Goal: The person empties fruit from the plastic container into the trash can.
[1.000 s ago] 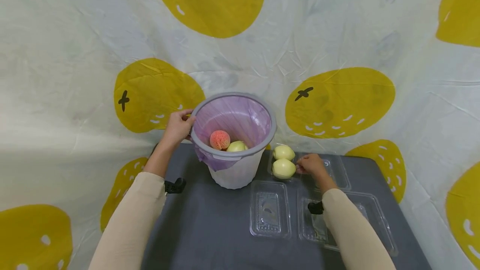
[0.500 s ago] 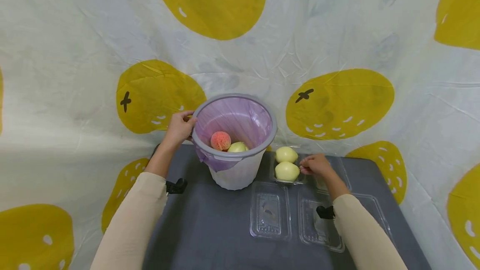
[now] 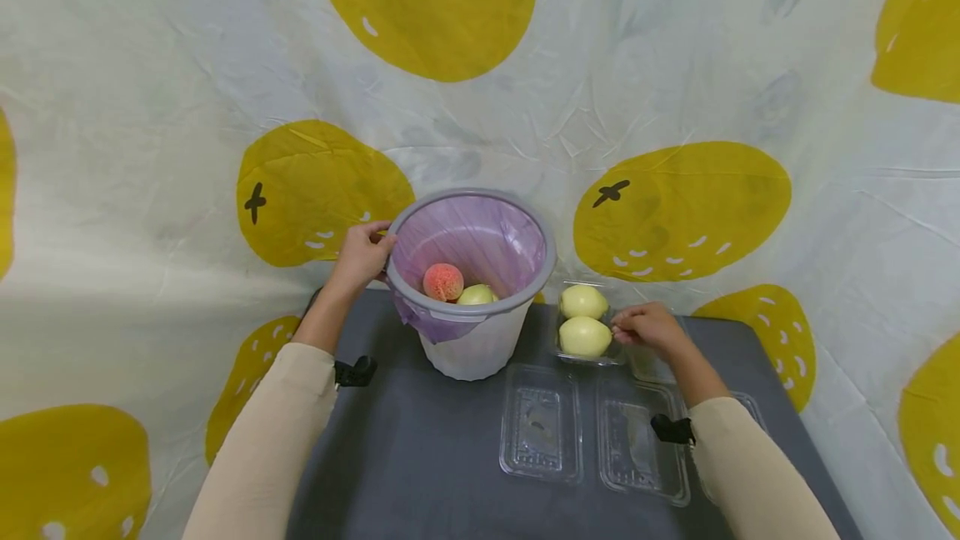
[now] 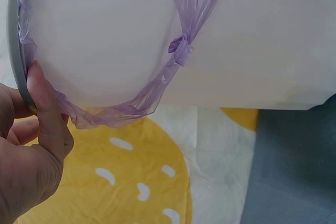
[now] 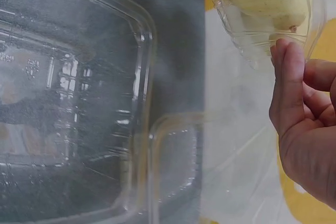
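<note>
My left hand (image 3: 363, 252) grips the grey rim of a white bin (image 3: 468, 354), thumb and fingers on either side of the rim. A purple bag (image 3: 487, 236) lines the bin; in the left wrist view its knotted edge (image 4: 181, 51) hangs outside. Inside lie a pinkish-red, peach-like fruit (image 3: 443, 282) and a pale yellow-green fruit (image 3: 476, 296). At the bin's right, my right hand (image 3: 648, 327) pinches the edge of a clear plastic container (image 5: 247, 43). It holds two pale yellow-green fruits (image 3: 585, 337). Whether the container touches the table cannot be told.
Clear plastic containers (image 3: 540, 467) lie on the dark grey table (image 3: 420, 457), in front of the bin and to its right, with another (image 3: 682, 482) partly under my right forearm. A white curtain (image 3: 495, 123) printed with yellow fruit hangs close behind the table.
My right hand and the container with the two fruits have shifted to the right, away from the bin. My left hand stays on the bin's rim.
</note>
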